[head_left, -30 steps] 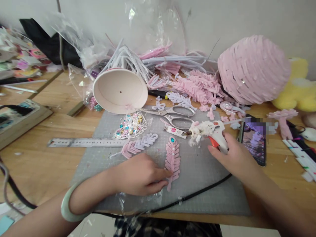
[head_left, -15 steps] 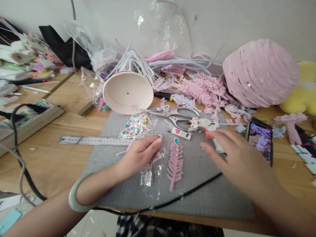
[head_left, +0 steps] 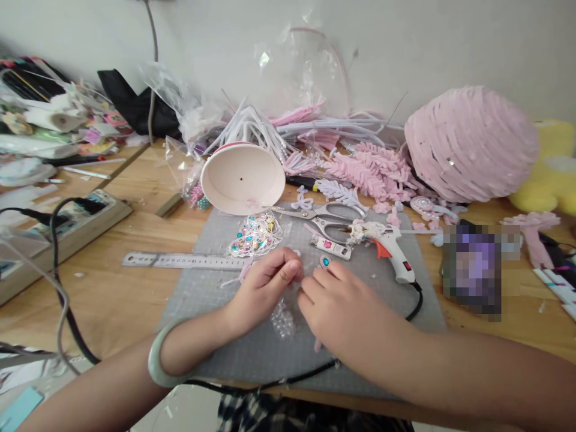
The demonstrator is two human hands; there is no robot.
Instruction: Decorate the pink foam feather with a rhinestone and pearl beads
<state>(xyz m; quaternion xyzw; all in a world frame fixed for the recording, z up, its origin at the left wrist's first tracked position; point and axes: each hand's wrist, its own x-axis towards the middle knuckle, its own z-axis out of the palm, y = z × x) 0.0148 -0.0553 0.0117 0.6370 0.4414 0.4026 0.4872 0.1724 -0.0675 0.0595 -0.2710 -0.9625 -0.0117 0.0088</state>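
Left hand [head_left: 265, 281], grip pressed together, contents unclear, clear plastic [head_left: 282, 319] just below! Right hand [head_left: 338, 303] curls close beside; its grip, can't tell.

Soft, diffuse light, faint shadows. Glints on clear plastic bag [head_left: 265, 59] at far wall [head_left: 216, 45], crinkled wrapper [head_left: 282, 319] nearer. Coarse pixelation over phone [head_left: 471, 270] at right. Fine detail soft; edges stretched.

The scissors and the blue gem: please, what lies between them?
A small white stick with a pink mark lies between the scissors and the blue gem; the head view shows it.
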